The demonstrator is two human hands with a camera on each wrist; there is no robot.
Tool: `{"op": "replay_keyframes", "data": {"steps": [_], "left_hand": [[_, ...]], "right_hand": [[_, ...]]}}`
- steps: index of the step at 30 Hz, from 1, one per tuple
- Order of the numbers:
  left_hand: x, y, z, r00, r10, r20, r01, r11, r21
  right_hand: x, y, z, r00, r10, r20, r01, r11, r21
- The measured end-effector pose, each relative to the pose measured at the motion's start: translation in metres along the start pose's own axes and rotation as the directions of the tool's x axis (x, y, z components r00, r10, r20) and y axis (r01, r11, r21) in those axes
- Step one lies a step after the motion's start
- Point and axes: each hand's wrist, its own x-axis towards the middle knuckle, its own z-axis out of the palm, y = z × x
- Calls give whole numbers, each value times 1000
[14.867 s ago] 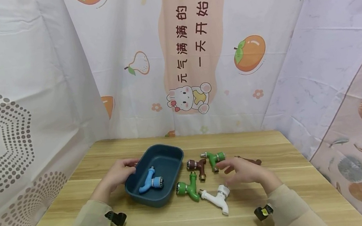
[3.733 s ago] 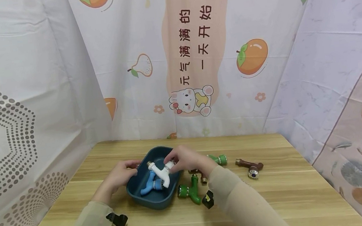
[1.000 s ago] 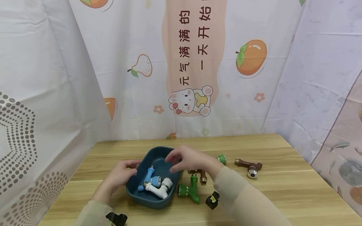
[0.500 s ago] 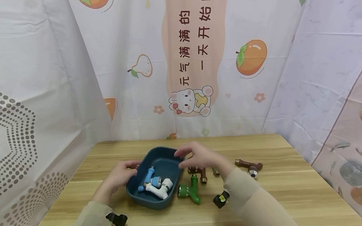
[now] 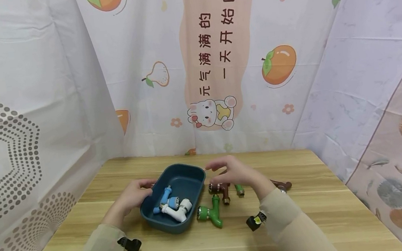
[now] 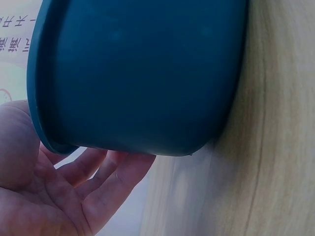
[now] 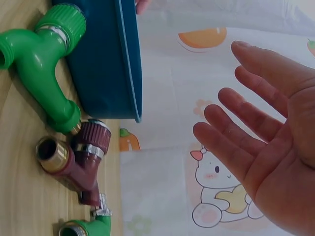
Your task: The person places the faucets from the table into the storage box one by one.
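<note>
Resting against the left wall of the dark blue tray (image 5: 192, 175), the left hand (image 5: 134, 193) lies on the wooden tabletop (image 5: 308, 221) at the left of the scene. Its grip is relaxed: in the left wrist view the fingers (image 6: 106, 172) extend loosely beneath the tray's rim (image 6: 37, 98), pinching nothing, and whether they press the wall cannot be told.

Inside the tray lie two taps. The blue tap (image 5: 164, 199) sits toward the left, and the white tap (image 5: 176, 209) lies just beside it toward the near right corner, the two touching.

Right of the tray, on the bare tabletop, a green tap (image 5: 211, 212) lies close to the tray's near right wall; in the right wrist view its knob (image 7: 61, 22) is against the tray wall (image 7: 108, 64). Behind it lies a brown tap (image 5: 220, 188) with a brass threaded end (image 7: 49, 152), its dark knob meeting the tip of the green tap's spout. A second green tap (image 5: 239, 190) shows only in part, just right of the brown one.

Above these taps hovers the right hand (image 5: 234, 171), its grip spread, fingers (image 7: 246, 113) straight and apart, palm empty, clear of the tabletop. Farther right, partly hidden behind the right wrist, lies another brown tap (image 5: 283, 184). Printed curtains (image 5: 218, 78) enclose the tabletop on three sides.
</note>
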Motion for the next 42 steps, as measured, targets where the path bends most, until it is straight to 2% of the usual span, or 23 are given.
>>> {"op": "replay_keyframes", "data": {"steps": [9,18,28,35,42], "left_hand": [[1,0,0,1000,-17,10,17,1000,-3],[0,-1,0,1000,-11,13,12,1000,-17],[0,0,-1,1000,-14,18,14,1000,-23],[2,-2,-1,1000,-14,19,14,999,-28],[4,-3,-2,1000,-17,16,17,1000,-18]], "right_hand": [[-16,7,-12,996,-40,-77,36,998,-48],[-31,18,-25,987,29,-160,-38,998,-51],[-45,34,-38,962,71,-264,-111,984,-140],[-57,41,-45,939,113,-324,-165,976,-139],[-69,54,-51,909,151,-389,-246,947,-207]]}}
